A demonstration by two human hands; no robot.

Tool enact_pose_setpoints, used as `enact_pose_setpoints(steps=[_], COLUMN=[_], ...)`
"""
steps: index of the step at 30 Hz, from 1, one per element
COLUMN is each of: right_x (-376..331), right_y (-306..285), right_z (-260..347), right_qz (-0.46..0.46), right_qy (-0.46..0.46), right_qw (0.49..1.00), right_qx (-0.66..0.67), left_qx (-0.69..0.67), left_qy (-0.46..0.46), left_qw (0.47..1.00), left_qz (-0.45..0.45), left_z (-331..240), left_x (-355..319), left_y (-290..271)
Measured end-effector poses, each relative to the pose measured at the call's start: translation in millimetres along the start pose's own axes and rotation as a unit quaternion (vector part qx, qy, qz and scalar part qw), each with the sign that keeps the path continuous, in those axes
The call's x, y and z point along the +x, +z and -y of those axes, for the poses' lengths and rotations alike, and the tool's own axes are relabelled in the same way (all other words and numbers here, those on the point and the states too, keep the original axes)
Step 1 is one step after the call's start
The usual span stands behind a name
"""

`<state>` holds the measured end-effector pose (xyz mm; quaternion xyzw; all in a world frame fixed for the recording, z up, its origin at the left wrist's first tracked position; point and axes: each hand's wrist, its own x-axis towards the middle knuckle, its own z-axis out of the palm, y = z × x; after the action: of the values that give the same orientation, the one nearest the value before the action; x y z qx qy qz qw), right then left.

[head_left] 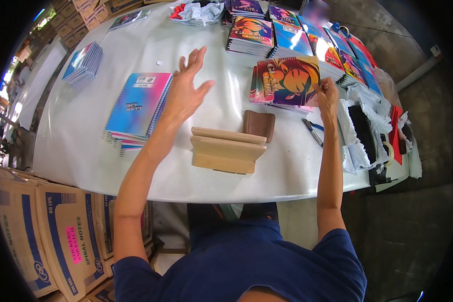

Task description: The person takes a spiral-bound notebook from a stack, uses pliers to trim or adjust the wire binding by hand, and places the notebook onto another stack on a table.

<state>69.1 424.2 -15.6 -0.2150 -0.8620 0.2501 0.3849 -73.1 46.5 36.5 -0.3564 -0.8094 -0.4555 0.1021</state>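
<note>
My left hand (189,90) is raised, fingers spread and nothing in them, just right of a pile of blue-and-pink spiral notebooks (136,103). My right hand (327,96) pinches the right edge of a colorful notebook (289,80) with an illustrated cover. That notebook lies on or just above a small pile; whether it is lifted clear I cannot tell. Between my forearms stands a slotted wooden block (228,151), and a brown curved block (259,126) is right behind it. Pliers (313,133) with blue handles lie beside my right forearm.
Stacks of notebooks (250,35) fill the table's far right. Black spiral coils (362,131) in white wrapping and a tape roll (388,153) lie at the right edge. Another notebook stack (83,64) stands far left. Cardboard boxes (65,236) sit below the table's left side.
</note>
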Motion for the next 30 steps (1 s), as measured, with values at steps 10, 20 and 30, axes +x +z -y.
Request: enact_pose_setpoints(steps=[10, 20, 30], right_x=[-151, -200, -39], right_y=[-33, 1, -97], right_z=[150, 127, -28], right_qz=[0.037, 0.266, -0.106], right_qy=[0.066, 0.052, -0.006], right_qw=[0.859, 0.920, 0.981], right_qx=[0.507, 0.284, -0.160], left_qx=[-0.421, -0.377, -0.334], left_qy=[0.022, -0.001, -0.047], left_qw=[0.885, 0.925, 0.941], left_qz=[0.197, 0.049, -0.013], left_z=[-29, 37, 29], left_x=[-27, -108, -115], left_y=[-26, 26, -4])
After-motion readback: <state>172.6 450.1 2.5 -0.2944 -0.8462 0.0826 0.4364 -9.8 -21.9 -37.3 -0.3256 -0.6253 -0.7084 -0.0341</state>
